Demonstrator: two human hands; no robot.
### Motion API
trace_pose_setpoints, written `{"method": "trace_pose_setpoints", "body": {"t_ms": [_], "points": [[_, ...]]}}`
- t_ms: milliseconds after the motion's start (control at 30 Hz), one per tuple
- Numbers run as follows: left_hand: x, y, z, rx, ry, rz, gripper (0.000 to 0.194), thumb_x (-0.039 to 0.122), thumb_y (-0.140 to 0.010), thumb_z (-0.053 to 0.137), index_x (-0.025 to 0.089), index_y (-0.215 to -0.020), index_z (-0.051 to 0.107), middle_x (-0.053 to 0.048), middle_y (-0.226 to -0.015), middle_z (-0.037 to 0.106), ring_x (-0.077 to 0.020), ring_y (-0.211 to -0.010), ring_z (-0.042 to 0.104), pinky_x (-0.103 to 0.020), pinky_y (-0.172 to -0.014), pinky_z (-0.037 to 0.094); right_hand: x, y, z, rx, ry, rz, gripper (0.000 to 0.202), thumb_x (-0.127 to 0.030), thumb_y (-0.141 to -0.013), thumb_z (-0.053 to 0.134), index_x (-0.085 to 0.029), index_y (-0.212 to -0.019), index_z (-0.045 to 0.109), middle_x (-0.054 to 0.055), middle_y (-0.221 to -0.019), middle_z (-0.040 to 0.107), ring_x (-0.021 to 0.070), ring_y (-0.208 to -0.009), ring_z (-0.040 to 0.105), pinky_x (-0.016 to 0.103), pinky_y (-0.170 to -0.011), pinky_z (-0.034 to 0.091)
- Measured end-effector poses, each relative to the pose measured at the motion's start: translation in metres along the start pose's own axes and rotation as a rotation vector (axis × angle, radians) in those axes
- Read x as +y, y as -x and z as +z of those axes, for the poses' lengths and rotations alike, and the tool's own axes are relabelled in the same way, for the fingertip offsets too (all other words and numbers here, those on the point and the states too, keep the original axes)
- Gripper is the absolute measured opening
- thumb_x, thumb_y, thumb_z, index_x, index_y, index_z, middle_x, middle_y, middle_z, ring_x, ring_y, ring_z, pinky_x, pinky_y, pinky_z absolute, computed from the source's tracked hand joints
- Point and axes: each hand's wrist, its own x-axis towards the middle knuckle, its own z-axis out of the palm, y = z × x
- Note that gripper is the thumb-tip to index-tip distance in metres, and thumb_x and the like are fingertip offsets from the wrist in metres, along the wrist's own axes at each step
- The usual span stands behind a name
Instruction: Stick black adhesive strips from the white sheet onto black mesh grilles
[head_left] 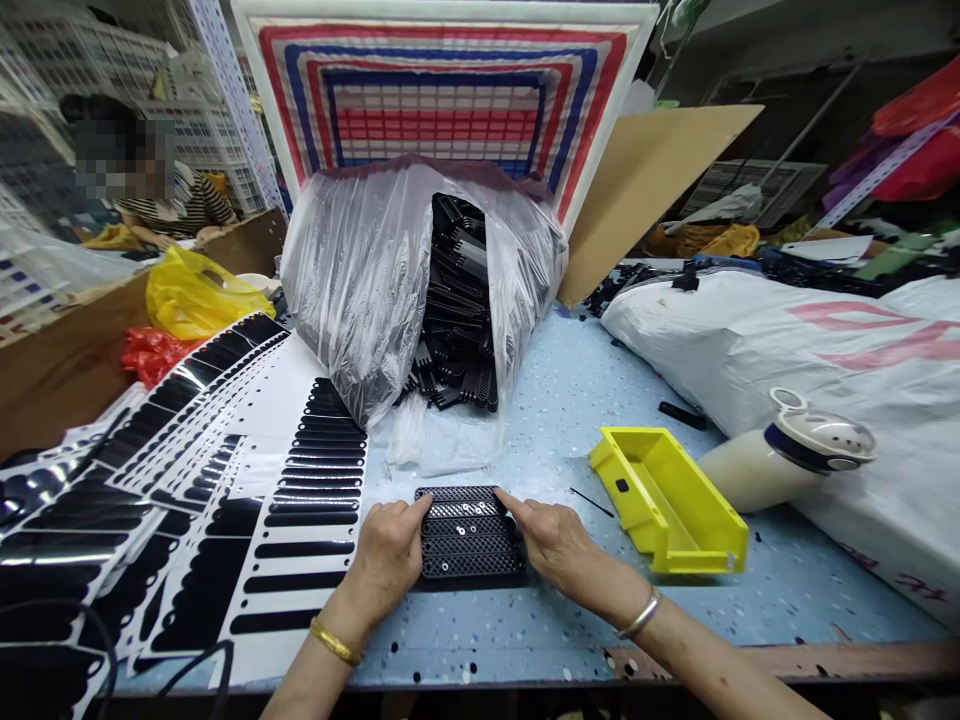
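A black lattice-patterned plastic panel (472, 548) lies flat on the table before me, seemingly made of several strips laid side by side. A few small pale rings or dots show on its top. My left hand (391, 545) is closed at its left edge, thumb at the upper left corner. At the opposite edge my right hand (551, 535) grips it, with a finger on the upper right corner; its other fingers are partly hidden. Behind the panel, a clear plastic bag (360, 290) gapes open over many black plastic pieces (457, 310).
Sheets of black stickers (311, 480) cover the left side. To the right are a yellow bin (660, 500), a cream bottle (780, 460), a thin black stick (592, 502) and a large white sack (750, 330). A striped-lined crate (450, 20) stands behind. Another person (180, 200) sits far left.
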Motion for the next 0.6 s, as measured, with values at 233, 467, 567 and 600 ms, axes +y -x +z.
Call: {"method": "trace_pose_setpoints", "body": {"t_ms": [233, 467, 567, 600], "points": [[0.000, 0.000, 0.001, 0.003, 0.005, 0.006, 0.037, 0.001, -0.084, 0.042, 0.013, -0.109, 0.067, -0.004, -0.067, 0.063, -0.0154, -0.058, 0.059, -0.029, -0.058, 0.050, 0.004, -0.025, 0.005, 0.062, -0.165, 0.274, 0.035, -0.026, -0.091, 0.046, -0.017, -0.113, 0.071, 0.009, -0.089, 0.075, 0.0206, -0.079, 0.070, 0.028, -0.073, 0.050], [0.000, 0.000, 0.000, -0.006, -0.005, -0.007, 0.038, 0.002, -0.085, 0.041, 0.015, -0.110, 0.068, -0.004, -0.067, 0.063, -0.0149, -0.059, 0.059, -0.028, -0.059, 0.049, 0.003, -0.044, 0.008, -0.031, -0.151, 0.328, 0.028, -0.024, -0.088, 0.046, -0.017, -0.084, 0.073, 0.010, -0.079, 0.073, 0.0222, -0.075, 0.069, 0.027, -0.065, 0.043], [-0.001, 0.001, 0.002, -0.011, -0.003, -0.015, 0.039, 0.002, -0.085, 0.041, 0.015, -0.110, 0.068, -0.004, -0.067, 0.063, -0.0153, -0.059, 0.059, -0.029, -0.060, 0.049, 0.001, -0.047, 0.007, -0.032, -0.171, 0.369, 0.029, -0.023, -0.087, 0.044, -0.015, -0.084, 0.072, 0.010, -0.076, 0.072, 0.0213, -0.071, 0.066, 0.027, -0.063, 0.040], [-0.001, 0.001, 0.003, -0.012, -0.006, -0.017, 0.039, 0.002, -0.085, 0.041, 0.016, -0.110, 0.068, -0.004, -0.067, 0.063, -0.0154, -0.059, 0.058, -0.029, -0.060, 0.049, 0.001, -0.048, 0.006, -0.030, -0.188, 0.380, 0.029, -0.022, -0.087, 0.044, -0.014, -0.084, 0.071, 0.010, -0.074, 0.071, 0.0201, -0.070, 0.065, 0.026, -0.062, 0.040]]}}
